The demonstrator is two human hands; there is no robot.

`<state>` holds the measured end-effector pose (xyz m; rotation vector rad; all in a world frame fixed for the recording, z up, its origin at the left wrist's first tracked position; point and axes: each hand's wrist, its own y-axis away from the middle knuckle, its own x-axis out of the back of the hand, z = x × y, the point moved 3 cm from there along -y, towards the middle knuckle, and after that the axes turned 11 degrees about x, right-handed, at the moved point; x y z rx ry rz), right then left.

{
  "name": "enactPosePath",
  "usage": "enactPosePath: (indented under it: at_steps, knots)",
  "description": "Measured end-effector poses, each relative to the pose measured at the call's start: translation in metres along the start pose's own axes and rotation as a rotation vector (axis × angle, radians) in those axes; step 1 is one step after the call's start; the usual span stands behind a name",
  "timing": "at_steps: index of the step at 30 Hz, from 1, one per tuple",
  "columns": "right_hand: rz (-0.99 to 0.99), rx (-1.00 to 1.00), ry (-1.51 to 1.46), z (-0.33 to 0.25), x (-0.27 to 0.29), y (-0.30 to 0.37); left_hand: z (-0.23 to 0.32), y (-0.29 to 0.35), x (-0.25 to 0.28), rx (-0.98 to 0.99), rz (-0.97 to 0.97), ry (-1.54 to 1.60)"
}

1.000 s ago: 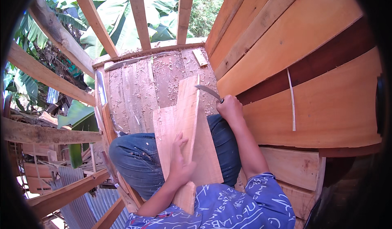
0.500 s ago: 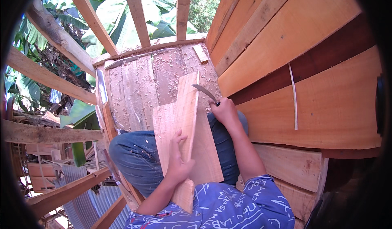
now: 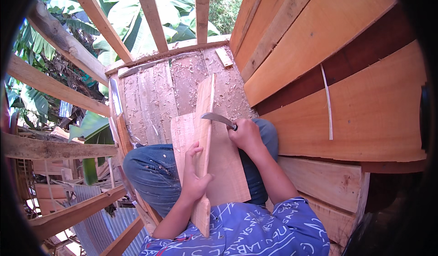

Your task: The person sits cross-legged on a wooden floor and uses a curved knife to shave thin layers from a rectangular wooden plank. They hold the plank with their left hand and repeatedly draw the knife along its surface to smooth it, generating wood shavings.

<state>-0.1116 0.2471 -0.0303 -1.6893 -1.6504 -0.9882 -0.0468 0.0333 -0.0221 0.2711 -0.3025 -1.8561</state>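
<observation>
My left hand (image 3: pixel 195 178) is closed round a long narrow wooden board (image 3: pixel 204 105), tilted up on its edge, with its near end against my shirt. Under it, a wider flat board (image 3: pixel 228 164) lies across my lap. My right hand (image 3: pixel 245 133) grips a curved knife (image 3: pixel 219 118) by its dark handle. The blade reaches left across the right edge of the narrow board, above my left hand; its tip is over the board's face.
Wood shavings and a small offcut (image 3: pixel 223 57) lie on the plank floor (image 3: pixel 150 96). A wooden plank wall (image 3: pixel 342 114) with a thin pale strip (image 3: pixel 327 101) stands at right. Wooden railing bars (image 3: pixel 59 85) enclose the left and far sides, with banana leaves beyond.
The knife has moved nearer to me and left along the narrow board, its blade now over the board's edge. The board has turned slightly, its far end shifting left.
</observation>
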Motion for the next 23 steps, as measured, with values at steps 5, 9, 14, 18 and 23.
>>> enactPosePath:
  at_steps: [5, 9, 14, 18, 23]
  knots:
    - [-0.056, -0.031, 0.154, -0.01, 0.016, -0.007, -0.002, 0.001, 0.002, -0.008, 0.026, -0.014]
    - [-0.015, -0.163, 0.22, 0.012, 0.034, -0.025, 0.002, 0.004, -0.002, -0.025, 0.041, -0.053]
    - [-0.026, -0.27, 0.187, 0.036, 0.049, -0.029, 0.007, 0.007, 0.001, -0.029, 0.033, -0.048]
    - [-0.044, -0.147, 0.073, 0.005, 0.035, -0.006, 0.006, 0.002, 0.001, -0.035, 0.023, -0.06]
    - [-0.115, -0.113, 0.086, -0.012, 0.022, -0.009, 0.002, -0.001, 0.002, -0.043, 0.009, -0.045]
